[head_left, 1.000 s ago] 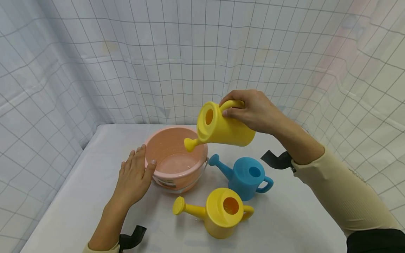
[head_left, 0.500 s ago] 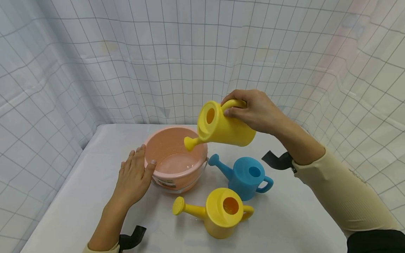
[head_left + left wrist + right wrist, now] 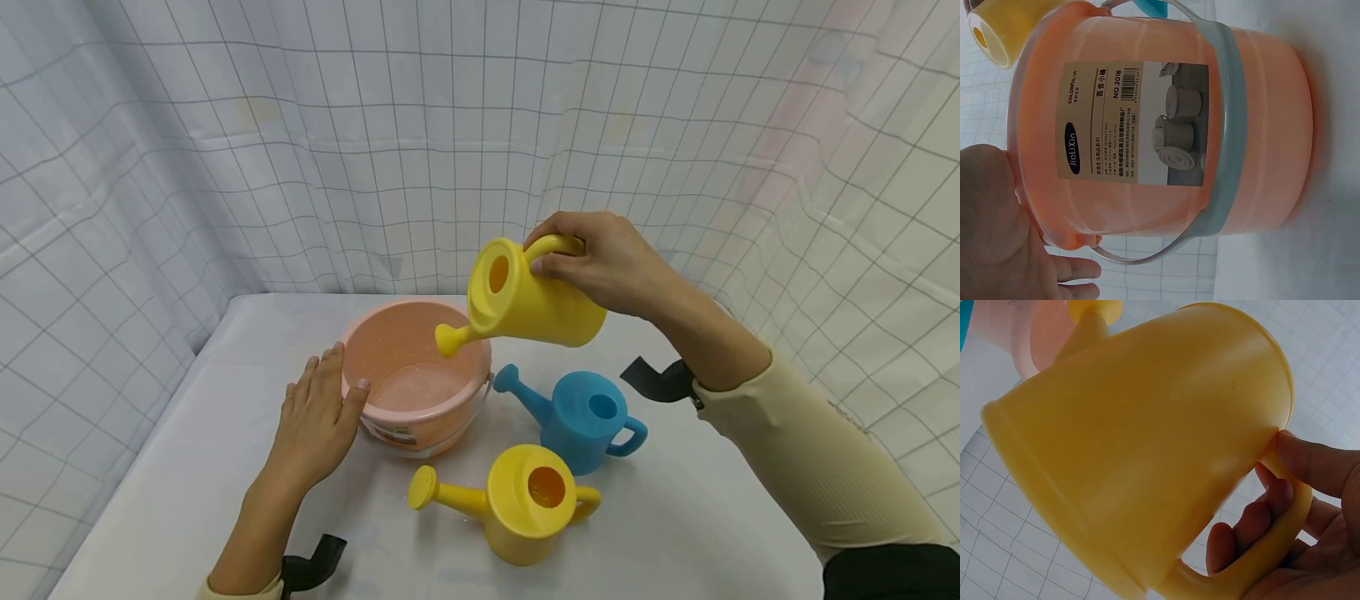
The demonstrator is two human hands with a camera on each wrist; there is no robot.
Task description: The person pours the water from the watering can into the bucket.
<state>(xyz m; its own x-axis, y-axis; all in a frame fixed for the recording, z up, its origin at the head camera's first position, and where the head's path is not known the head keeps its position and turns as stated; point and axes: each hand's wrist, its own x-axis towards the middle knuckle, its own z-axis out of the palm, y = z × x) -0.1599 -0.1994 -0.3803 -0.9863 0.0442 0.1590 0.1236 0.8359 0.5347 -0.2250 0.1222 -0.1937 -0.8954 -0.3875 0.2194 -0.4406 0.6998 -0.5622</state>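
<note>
My right hand (image 3: 596,258) grips the handle of a yellow watering can (image 3: 543,308), fingers curled through the loop in the right wrist view. The can is held up and tilted, its spout head over the right part of a pink bucket (image 3: 416,414). A little clear water shows at the bucket's bottom. My left hand (image 3: 317,421) lies with straight fingers against the bucket's left rim. In the left wrist view the bucket's label (image 3: 1132,123) and its pale handle (image 3: 1225,125) show.
A blue watering can (image 3: 581,421) stands right of the bucket. In front of it stands a second yellow watering can (image 3: 521,504), with liquid in its opening. All are on a white-covered table (image 3: 187,467), with a white grid-patterned curtain (image 3: 450,150) behind and at the sides.
The held yellow watering can has shifted very slightly up and right since a second ago. The ripples and bubbles in the bucket have lessened. My left hand stays at the rim.
</note>
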